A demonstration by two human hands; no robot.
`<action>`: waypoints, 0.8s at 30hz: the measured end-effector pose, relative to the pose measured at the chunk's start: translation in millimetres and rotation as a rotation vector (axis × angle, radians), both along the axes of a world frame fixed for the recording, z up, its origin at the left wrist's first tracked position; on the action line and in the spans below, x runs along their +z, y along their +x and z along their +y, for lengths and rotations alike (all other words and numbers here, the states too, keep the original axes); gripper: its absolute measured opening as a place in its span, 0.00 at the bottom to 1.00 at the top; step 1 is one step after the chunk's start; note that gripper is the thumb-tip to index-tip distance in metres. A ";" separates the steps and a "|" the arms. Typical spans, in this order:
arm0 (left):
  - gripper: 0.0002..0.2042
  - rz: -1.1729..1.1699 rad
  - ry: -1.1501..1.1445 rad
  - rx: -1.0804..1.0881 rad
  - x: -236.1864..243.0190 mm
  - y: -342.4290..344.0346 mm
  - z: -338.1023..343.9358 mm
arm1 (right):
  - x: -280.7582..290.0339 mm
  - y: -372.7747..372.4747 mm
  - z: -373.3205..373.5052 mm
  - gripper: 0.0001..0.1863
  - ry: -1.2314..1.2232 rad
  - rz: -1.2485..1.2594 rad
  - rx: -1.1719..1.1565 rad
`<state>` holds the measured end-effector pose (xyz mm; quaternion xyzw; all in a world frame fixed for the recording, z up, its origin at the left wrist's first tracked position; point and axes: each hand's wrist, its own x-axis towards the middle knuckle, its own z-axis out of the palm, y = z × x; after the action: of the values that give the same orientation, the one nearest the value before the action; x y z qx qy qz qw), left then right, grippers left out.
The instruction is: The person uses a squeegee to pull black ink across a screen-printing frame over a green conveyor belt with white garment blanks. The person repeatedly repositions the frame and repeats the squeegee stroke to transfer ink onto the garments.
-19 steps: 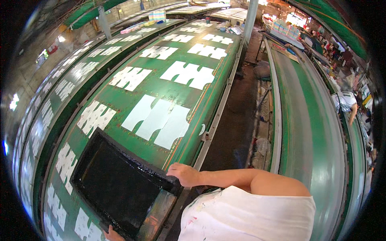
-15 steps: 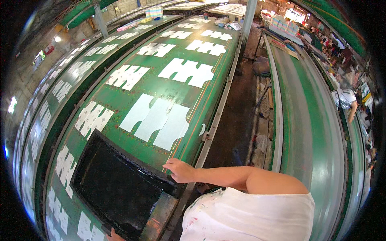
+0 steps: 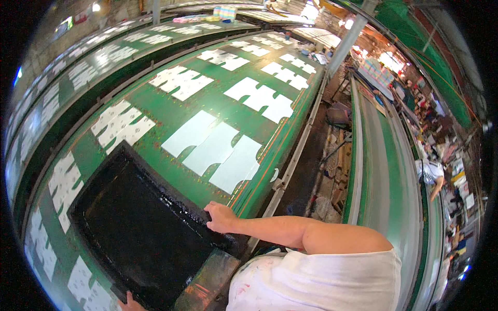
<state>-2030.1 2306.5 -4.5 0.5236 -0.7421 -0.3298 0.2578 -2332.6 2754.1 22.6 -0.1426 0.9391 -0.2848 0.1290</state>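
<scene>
My right hand (image 3: 220,217) grips the near right end of the far edge of a large black screen-printing frame (image 3: 140,217), whose dark well has wet, glossy spots. My left hand (image 3: 130,303), partly cut off at the lower edge, holds the frame's near left side. The frame is over the long green print table (image 3: 187,98). Just beyond it lie plain pale cut fabric pieces (image 3: 202,140); to the left are white pieces (image 3: 65,186) with small paw-like prints. A metal panel (image 3: 207,280) with orange stains adjoins the frame's right end.
A metal rail (image 3: 290,171) edges my table, beside a dark aisle (image 3: 319,171) with clutter. Green-and-grey striped tables (image 3: 378,171) run on the right, where another person (image 3: 430,173) bends. More tables (image 3: 109,57) stand left; a grey pillar (image 3: 345,44) rises at the far right corner.
The view has tilted and shifted. My right hand and the black frame have moved slightly left; the right hand's fingers now sit more closely on the frame's edge than half a second ago.
</scene>
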 end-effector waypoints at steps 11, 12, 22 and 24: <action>0.24 0.360 0.222 0.026 -31.1 4.9 -28.8 | 46.0 -6.7 5.4 0.25 -0.207 0.226 0.105; 0.25 0.423 0.249 0.008 -23.1 -1.6 -24.3 | 50.4 -11.9 7.4 0.24 -0.248 0.208 0.096; 0.24 0.422 0.158 -0.004 7.7 -118.1 92.9 | 42.3 -147.1 103.7 0.23 -0.215 0.268 0.054; 0.23 0.419 0.160 0.010 9.6 -151.0 130.0 | 40.2 -175.3 136.0 0.23 -0.223 0.259 0.016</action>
<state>-2181.1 2436.5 5.1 0.4662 -0.6412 -0.4876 0.3657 -2508.0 2890.0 62.8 -0.1991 0.9092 -0.3655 -0.0074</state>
